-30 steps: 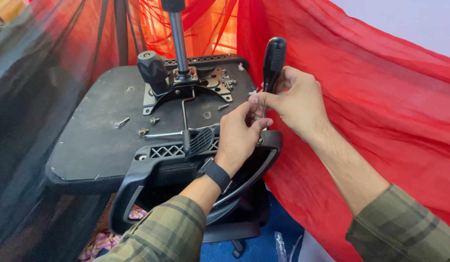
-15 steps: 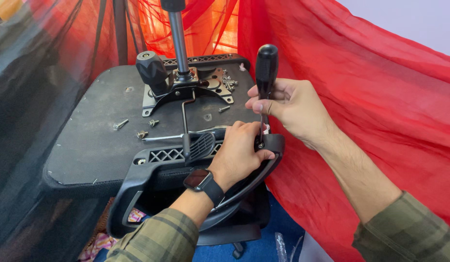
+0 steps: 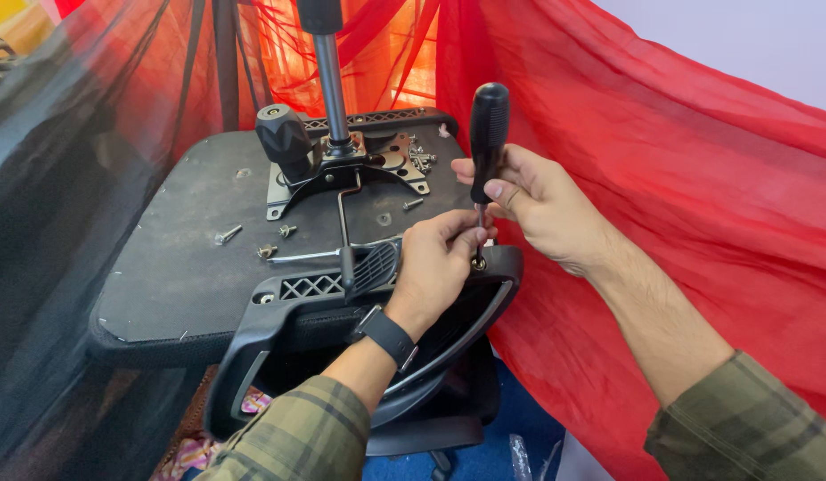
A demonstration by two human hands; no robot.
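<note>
An office chair lies upside down, its black seat underside [image 3: 181, 258] facing up. My right hand [image 3: 542, 205] grips a black-handled screwdriver [image 3: 489, 134] held upright, its tip at a screw [image 3: 477, 264] in the black armrest bracket [image 3: 507, 267]. My left hand [image 3: 440, 263] rests on that bracket, its fingertips pinching the screwdriver shaft just above the screw. A dark watch sits on my left wrist.
The metal tilt mechanism [image 3: 342, 169] with a gas-lift post [image 3: 328, 80] and black knob [image 3: 284, 138] stands at the seat's middle. Loose screws [image 3: 228, 234] lie on the seat. Red cloth [image 3: 698, 205] hangs at the right, dark netting [image 3: 65, 223] at the left.
The screwdriver has swung from a tilt to upright and its tip now sits on the bracket screw. My left hand slid down the bracket to steady the shaft.
</note>
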